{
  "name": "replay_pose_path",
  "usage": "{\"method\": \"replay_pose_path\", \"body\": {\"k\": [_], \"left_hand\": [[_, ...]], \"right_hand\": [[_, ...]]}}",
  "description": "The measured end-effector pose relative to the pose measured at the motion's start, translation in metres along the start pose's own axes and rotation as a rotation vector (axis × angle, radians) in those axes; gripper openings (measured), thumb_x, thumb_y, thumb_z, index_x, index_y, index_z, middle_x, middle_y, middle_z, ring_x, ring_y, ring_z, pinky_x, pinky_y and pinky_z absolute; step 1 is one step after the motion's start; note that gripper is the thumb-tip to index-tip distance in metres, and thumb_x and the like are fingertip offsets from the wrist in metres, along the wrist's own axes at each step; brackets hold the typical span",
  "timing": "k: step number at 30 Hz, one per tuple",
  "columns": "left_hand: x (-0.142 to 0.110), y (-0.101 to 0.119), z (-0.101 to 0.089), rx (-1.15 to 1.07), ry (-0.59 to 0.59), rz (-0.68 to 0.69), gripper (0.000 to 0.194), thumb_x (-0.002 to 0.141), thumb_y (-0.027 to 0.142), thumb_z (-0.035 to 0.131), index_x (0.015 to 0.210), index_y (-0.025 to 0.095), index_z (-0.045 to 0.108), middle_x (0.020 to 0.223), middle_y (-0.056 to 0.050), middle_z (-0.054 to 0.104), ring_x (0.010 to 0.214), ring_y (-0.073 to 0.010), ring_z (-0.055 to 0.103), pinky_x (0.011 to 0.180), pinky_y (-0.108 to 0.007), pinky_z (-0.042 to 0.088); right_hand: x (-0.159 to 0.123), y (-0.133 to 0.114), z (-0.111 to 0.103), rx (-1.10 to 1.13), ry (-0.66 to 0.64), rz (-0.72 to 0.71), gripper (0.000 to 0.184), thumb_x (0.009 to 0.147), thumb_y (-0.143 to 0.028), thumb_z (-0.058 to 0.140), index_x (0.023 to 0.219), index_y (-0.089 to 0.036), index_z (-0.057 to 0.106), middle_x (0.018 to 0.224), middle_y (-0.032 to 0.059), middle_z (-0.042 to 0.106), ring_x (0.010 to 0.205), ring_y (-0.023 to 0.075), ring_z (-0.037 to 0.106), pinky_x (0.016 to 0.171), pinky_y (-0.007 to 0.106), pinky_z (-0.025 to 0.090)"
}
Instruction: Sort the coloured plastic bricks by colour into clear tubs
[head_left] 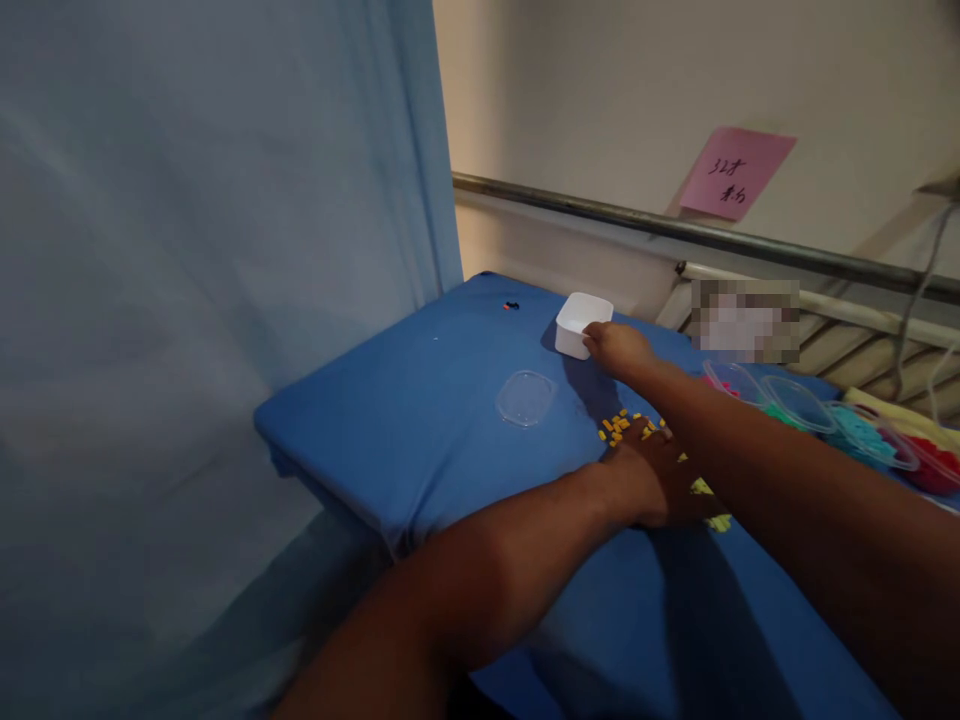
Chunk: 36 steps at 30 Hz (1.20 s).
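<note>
My right hand is closed on the near rim of a small white plastic box, which stands upright towards the back of the blue-covered table. Its fingers pinch the wall. Lower down, my left hand lies low over the table among small yellow pieces, its fingers seemingly apart; my right forearm hides part of it. Paler yellow-green pieces show beyond that hand. A clear plastic lid lies flat to the left of both hands.
Along the right edge stand clear tubs with green, turquoise and red pieces. A small black-and-orange item lies at the back. A blue curtain hangs left; a metal rail crosses the wall.
</note>
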<state>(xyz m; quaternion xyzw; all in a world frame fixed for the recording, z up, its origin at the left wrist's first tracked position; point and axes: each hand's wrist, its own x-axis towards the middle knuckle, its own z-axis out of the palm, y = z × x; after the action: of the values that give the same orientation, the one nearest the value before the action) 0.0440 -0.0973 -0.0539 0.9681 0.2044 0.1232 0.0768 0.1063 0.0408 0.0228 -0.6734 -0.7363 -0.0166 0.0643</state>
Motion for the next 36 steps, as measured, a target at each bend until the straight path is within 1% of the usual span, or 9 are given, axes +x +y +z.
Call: {"method": "replay_pose_path", "body": {"k": [6,9,12,18,21,24,27,32,36], "left_hand": [[-0.003,0.001,-0.011,-0.04,-0.058,-0.226,0.077,0.111,0.071,0.036,0.163,0.019,0.056,0.174,-0.022,0.049,0.165,-0.0412,0.037,0.132,-0.076,0.019],[-0.004,0.0,-0.013,-0.109,-0.109,-0.293,0.082,0.111,0.073,0.031,0.17,0.02,0.049,0.18,-0.023,0.04,0.169,-0.0445,0.031,0.132,-0.081,0.014],[-0.005,-0.005,-0.013,-0.149,-0.129,-0.268,0.083,0.111,0.074,0.031,0.174,0.02,0.042,0.185,-0.02,0.031,0.173,-0.0413,0.024,0.136,-0.074,0.015],[0.001,-0.016,-0.026,-0.149,-0.139,-0.103,0.072,0.116,0.065,0.033,0.172,0.023,0.047,0.185,-0.015,0.033,0.174,-0.0322,0.027,0.141,-0.063,0.015],[0.006,-0.031,-0.035,-0.111,0.018,-0.231,0.067,0.117,0.061,0.029,0.168,0.025,0.053,0.182,-0.012,0.04,0.173,-0.0309,0.03,0.142,-0.063,0.006],[0.006,-0.051,-0.04,-0.084,0.058,-0.404,0.067,0.116,0.061,0.028,0.167,0.027,0.055,0.182,-0.011,0.04,0.172,-0.0337,0.032,0.141,-0.064,0.011],[0.004,-0.062,-0.041,-0.064,0.0,-0.414,0.073,0.115,0.059,0.026,0.167,0.016,0.054,0.179,-0.021,0.042,0.169,-0.0407,0.036,0.136,-0.069,0.025],[0.006,-0.049,-0.037,-0.106,-0.089,-0.23,0.075,0.114,0.064,0.03,0.171,0.019,0.05,0.181,-0.014,0.04,0.172,-0.0306,0.033,0.14,-0.051,0.027],[0.009,-0.035,-0.036,-0.189,-0.097,-0.097,0.075,0.115,0.066,0.028,0.173,0.022,0.046,0.184,-0.011,0.035,0.174,-0.027,0.027,0.143,-0.05,0.019]], "right_hand": [[-0.044,0.046,-0.001,0.055,0.093,-0.008,0.056,0.11,-0.043,0.052,0.159,-0.016,0.063,0.148,0.02,0.074,0.126,0.0356,0.074,0.105,0.045,0.055],[-0.095,0.089,0.009,0.153,0.217,-0.08,0.055,0.108,-0.048,0.051,0.148,-0.017,0.07,0.14,0.0183,0.078,0.117,0.0349,0.077,0.103,0.048,0.058],[-0.159,0.131,0.021,0.23,0.321,-0.103,0.052,0.105,-0.052,0.053,0.136,-0.017,0.076,0.128,0.0189,0.082,0.112,0.0369,0.078,0.098,0.052,0.061],[-0.279,0.183,0.02,0.328,0.435,0.195,0.043,0.104,-0.054,0.058,0.127,-0.024,0.078,0.124,0.0132,0.083,0.097,0.0329,0.08,0.092,0.05,0.064],[-0.313,0.215,0.014,0.282,0.586,0.476,0.046,0.107,-0.053,0.053,0.132,-0.021,0.077,0.131,0.0193,0.08,0.109,0.0371,0.078,0.102,0.053,0.061],[-0.328,0.243,0.015,0.198,0.626,0.715,0.058,0.109,-0.053,0.046,0.14,-0.012,0.073,0.132,0.0286,0.077,0.119,0.0432,0.075,0.105,0.058,0.058],[-0.325,0.251,0.022,0.106,0.481,0.783,0.06,0.109,-0.053,0.046,0.142,-0.01,0.07,0.134,0.0264,0.077,0.123,0.0412,0.074,0.106,0.056,0.058],[-0.303,0.238,0.031,0.046,0.338,0.753,0.058,0.104,-0.06,0.06,0.131,-0.011,0.074,0.127,0.0273,0.079,0.122,0.0414,0.073,0.107,0.053,0.055],[-0.291,0.235,0.033,0.016,0.288,0.79,0.06,0.103,-0.063,0.061,0.127,-0.009,0.073,0.126,0.0329,0.077,0.125,0.0462,0.071,0.107,0.059,0.052]]}}
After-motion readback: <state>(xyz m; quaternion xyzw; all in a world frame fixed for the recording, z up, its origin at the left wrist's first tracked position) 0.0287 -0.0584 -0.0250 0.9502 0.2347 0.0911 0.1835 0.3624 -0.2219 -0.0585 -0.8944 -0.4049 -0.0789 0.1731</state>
